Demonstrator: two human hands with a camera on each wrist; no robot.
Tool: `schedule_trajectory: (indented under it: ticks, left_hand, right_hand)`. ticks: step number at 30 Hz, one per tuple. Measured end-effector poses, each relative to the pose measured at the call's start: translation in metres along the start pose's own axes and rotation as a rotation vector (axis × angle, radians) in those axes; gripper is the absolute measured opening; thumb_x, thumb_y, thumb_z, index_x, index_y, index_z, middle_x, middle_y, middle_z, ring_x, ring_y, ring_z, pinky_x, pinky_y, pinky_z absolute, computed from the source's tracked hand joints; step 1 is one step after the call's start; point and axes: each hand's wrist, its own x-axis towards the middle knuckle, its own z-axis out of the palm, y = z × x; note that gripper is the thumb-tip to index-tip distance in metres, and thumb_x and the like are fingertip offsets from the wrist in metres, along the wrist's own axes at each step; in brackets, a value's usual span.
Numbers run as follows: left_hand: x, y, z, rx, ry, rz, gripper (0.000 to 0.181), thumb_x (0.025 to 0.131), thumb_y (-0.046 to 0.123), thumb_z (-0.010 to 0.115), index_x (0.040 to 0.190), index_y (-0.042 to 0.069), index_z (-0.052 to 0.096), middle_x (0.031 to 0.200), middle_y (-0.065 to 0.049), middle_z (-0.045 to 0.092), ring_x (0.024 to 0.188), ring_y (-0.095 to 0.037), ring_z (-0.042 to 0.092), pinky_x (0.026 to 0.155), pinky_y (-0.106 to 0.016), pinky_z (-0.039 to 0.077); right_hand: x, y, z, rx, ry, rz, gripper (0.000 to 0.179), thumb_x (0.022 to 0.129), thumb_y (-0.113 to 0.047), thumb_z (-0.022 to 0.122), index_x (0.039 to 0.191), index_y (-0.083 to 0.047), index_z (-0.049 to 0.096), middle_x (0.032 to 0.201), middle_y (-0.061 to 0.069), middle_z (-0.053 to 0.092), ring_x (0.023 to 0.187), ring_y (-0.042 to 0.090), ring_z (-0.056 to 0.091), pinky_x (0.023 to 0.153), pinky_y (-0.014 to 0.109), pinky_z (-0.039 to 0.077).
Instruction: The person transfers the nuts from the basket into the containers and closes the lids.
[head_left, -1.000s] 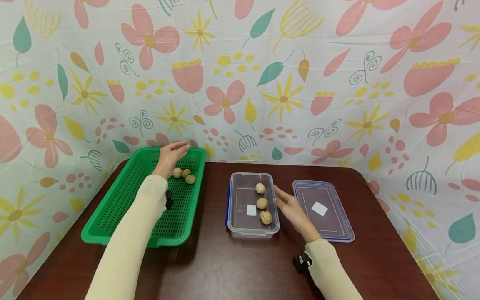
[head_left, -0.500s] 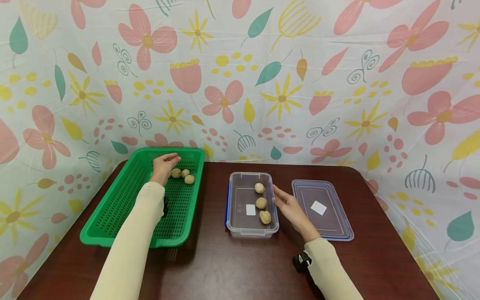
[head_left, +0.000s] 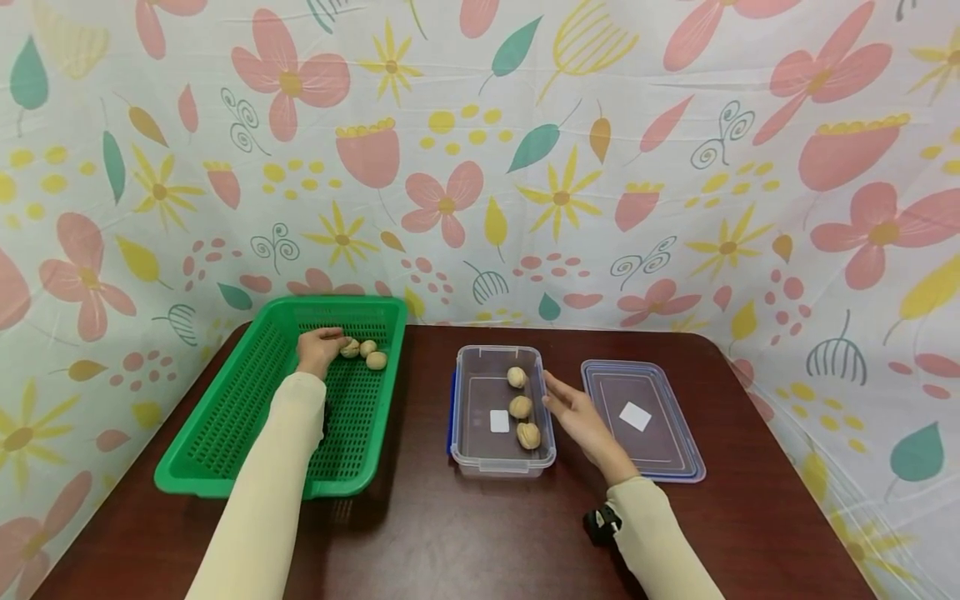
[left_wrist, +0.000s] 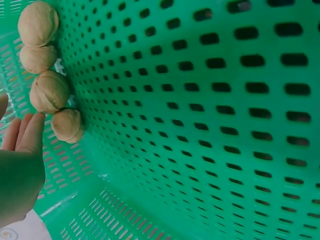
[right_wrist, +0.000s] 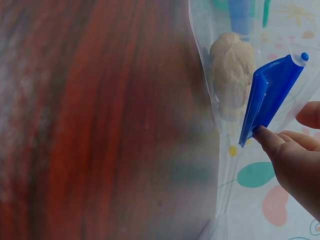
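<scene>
My left hand (head_left: pixel 318 350) reaches down into the green plastic basket (head_left: pixel 174 473), fingers extended. In the left wrist view its fingertips (left_wrist: pixel 34 129) are right at a walnut (left_wrist: pixel 49 92), one of several grouped along the basket wall. A clear plastic box (head_left: pixel 498 463) stands mid-table with three walnuts in a row along its right side, the nearest walnut (head_left: pixel 528 435) lowest in the view. My right hand (head_left: pixel 588 429) rests at the box's right side, fingers fairly straight. In the right wrist view, a fingertip touches the box's blue latch flap (right_wrist: pixel 275 92).
A clear lid (head_left: pixel 660 450) with a white label lies flat to the right of the box, partly behind the right hand. Another blue flap (head_left: pixel 452 417) hangs at the box's left side. Behind the dark wooden table (head_left: pixel 420 533) hangs a floral cloth (head_left: pixel 465 100).
My left hand has lowered into the basket and moved slightly left, its fingertips now down at the walnuts. My right hand stays by the box.
</scene>
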Motion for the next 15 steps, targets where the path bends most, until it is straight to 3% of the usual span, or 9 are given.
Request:
schedule_trajectory:
  ticks: [4, 10, 15]
  left_hand:
    - [0.002, -0.003, 0.0, 0.054, -0.009, 0.009, 0.042, 0.097, 0.009, 0.057, 0.137, 0.0, 0.051, 0.143, -0.021, 0.044, 0.133, -0.037, 0.038, 0.109, -0.049, 0.036]
    - [0.005, -0.005, 0.002, 0.093, 0.013, 0.012, 0.04, 0.096, 0.008, 0.059, 0.135, -0.001, 0.054, 0.138, -0.022, 0.049, 0.13, -0.038, 0.042, 0.107, -0.05, 0.037]
    - [0.003, -0.008, 0.005, 0.178, 0.027, 0.025, 0.036, 0.096, 0.007, 0.059, 0.13, -0.005, 0.057, 0.136, -0.025, 0.049, 0.13, -0.041, 0.038, 0.108, -0.052, 0.036]
  right_hand:
    - [-0.003, -0.006, 0.001, -0.004, -0.007, -0.006, 0.052, 0.102, -0.004, 0.045, 0.149, 0.007, 0.024, 0.151, 0.026, 0.026, 0.14, 0.039, 0.026, 0.113, 0.05, 0.026]
    - [0.004, 0.013, -0.002, 0.009, 0.007, -0.014, 0.053, 0.102, -0.008, 0.046, 0.15, 0.001, 0.026, 0.153, 0.02, 0.027, 0.141, 0.034, 0.026, 0.113, 0.048, 0.026]
    - [0.008, 0.023, -0.001, -0.003, 0.023, -0.026, 0.052, 0.102, -0.01, 0.047, 0.15, -0.001, 0.028, 0.152, 0.019, 0.03, 0.14, 0.033, 0.028, 0.113, 0.048, 0.027]
